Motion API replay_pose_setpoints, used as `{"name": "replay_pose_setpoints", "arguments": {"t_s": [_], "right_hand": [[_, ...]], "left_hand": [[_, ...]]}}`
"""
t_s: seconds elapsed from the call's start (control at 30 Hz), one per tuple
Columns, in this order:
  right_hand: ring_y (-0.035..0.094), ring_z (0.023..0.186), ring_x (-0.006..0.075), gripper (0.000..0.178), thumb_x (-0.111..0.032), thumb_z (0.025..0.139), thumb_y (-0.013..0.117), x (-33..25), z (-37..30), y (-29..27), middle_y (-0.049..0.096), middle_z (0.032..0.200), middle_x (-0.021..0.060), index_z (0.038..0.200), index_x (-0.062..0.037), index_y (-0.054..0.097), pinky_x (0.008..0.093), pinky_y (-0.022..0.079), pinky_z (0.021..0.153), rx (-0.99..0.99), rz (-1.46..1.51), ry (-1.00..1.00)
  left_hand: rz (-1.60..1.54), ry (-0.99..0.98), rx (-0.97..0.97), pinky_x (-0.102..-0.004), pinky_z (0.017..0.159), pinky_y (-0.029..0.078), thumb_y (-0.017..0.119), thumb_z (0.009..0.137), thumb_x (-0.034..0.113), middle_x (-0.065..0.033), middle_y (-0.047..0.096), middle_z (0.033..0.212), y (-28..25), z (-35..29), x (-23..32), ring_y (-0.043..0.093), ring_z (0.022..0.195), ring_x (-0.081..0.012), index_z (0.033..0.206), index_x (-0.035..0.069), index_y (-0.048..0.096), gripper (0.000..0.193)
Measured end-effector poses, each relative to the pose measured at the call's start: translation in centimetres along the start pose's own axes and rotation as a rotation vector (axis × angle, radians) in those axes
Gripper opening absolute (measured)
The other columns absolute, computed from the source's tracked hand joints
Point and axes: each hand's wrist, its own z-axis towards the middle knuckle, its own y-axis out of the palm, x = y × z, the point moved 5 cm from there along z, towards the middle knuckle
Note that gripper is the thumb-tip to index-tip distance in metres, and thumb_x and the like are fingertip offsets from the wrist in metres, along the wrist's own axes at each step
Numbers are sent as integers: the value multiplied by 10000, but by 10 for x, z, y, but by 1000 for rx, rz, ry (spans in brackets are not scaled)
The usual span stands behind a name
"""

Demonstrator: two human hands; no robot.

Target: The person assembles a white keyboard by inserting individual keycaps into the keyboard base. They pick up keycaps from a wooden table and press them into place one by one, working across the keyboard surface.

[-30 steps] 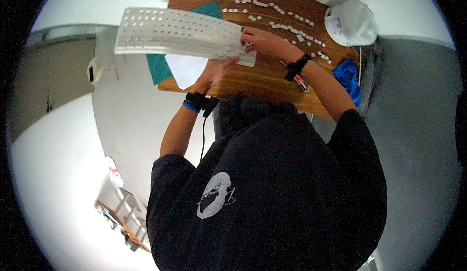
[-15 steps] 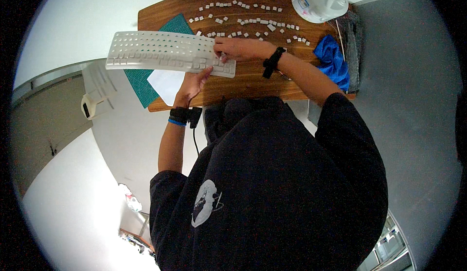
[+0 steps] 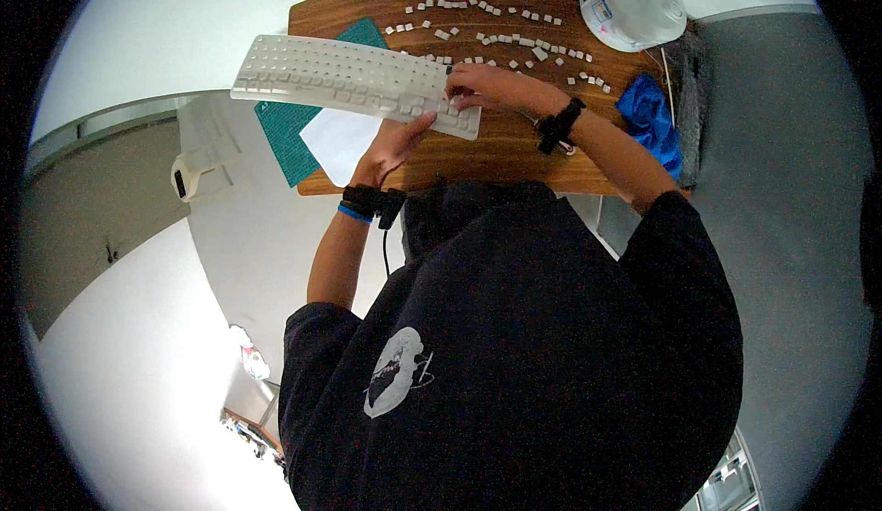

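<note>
Head view: both hands (image 3: 393,144) (image 3: 482,84) hold white keyboard (image 3: 354,82) over desk edge (image 3: 441,185).

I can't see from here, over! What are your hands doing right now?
Left hand grips white keyboard from below. Right hand on its right end, fingers on keys. Loose keycaps in rows on wooden table behind. Nothing blocking.

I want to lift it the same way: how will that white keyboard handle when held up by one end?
The keyboard probably stays stiff: it juts left past the table without sagging. It seems light, since the left hand props it from below near one end. It may tip leftward, so the right hand resting on its right end likely steadies it.
</note>
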Motion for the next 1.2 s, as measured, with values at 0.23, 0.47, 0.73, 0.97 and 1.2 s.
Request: {"name": "replay_pose_setpoints", "arguments": {"t_s": [0.23,0.47,0.73,0.97,1.2], "right_hand": [[636,909,269,281,-267,851,761,-15,-7,-10,642,979,107,991,-42,667,387,525,761,264,-49,64],[620,916,312,388,-311,811,769,-10,2,-1,617,942,139,1026,-34,601,417,489,822,119,32,76],[675,932,235,443,-181,838,766,-5,-5,-2,673,1105,126,1227,-60,592,370,566,820,270,47,163],[668,978,238,447,-156,841,754,-13,-4,-10,671,1110,107,1234,-59,564,381,555,859,252,-18,5],[621,965,258,426,-129,852,742,-11,8,0,608,1019,100,1205,-55,517,385,530,827,67,-12,188]], "left_hand": [[66,-172,19,-352,978,470,640,959,117,-108,581,1308,-3,-2,4,569,1139,-234,1389,13,439,486],[-51,-88,21,-357,982,473,647,958,136,-123,583,1307,5,-6,8,562,1156,-222,1361,-3,469,462],[-8,-73,48,-365,996,496,635,969,133,-118,540,1351,-4,3,-6,551,1183,-230,1395,9,421,492],[-111,-113,73,-373,1013,489,624,974,124,-121,533,1354,-6,2,-12,545,1190,-237,1407,16,416,492],[116,-11,119,-302,836,499,640,962,130,-81,601,1222,-5,-1,-5,569,1034,-166,1317,7,509,398]]}}
